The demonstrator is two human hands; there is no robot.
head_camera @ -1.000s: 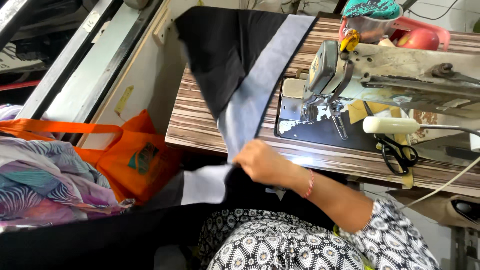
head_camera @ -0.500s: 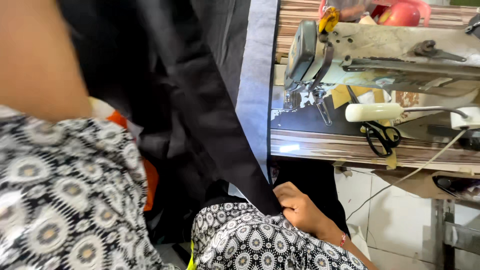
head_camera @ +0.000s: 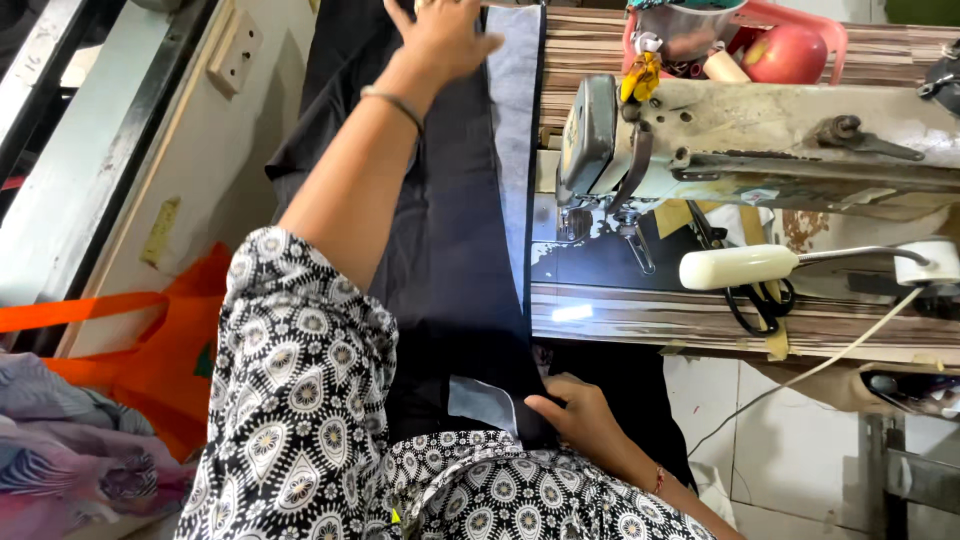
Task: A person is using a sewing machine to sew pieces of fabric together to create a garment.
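A long piece of dark navy fabric (head_camera: 455, 230) with a pale grey underside strip (head_camera: 512, 150) lies stretched from my lap up over the left end of the striped sewing table (head_camera: 640, 320). My left hand (head_camera: 440, 35) reaches far forward and presses flat on the cloth's far end, fingers spread. My right hand (head_camera: 580, 420) rests on the near end of the cloth at my lap, fingers pinching its edge beside a folded pale corner. The sewing machine (head_camera: 740, 140) stands just right of the cloth.
Black scissors (head_camera: 755, 300) and a white lamp tube (head_camera: 740, 265) lie on the table under the machine arm. A red apple (head_camera: 785, 55) and a metal bowl sit behind. An orange bag (head_camera: 150, 350) and patterned cloth lie at the left, below a wall socket.
My left arm has swung from close to the camera out to the far end of the cloth. The fabric now lies flat and straight on the table. My right hand stays at the lap.
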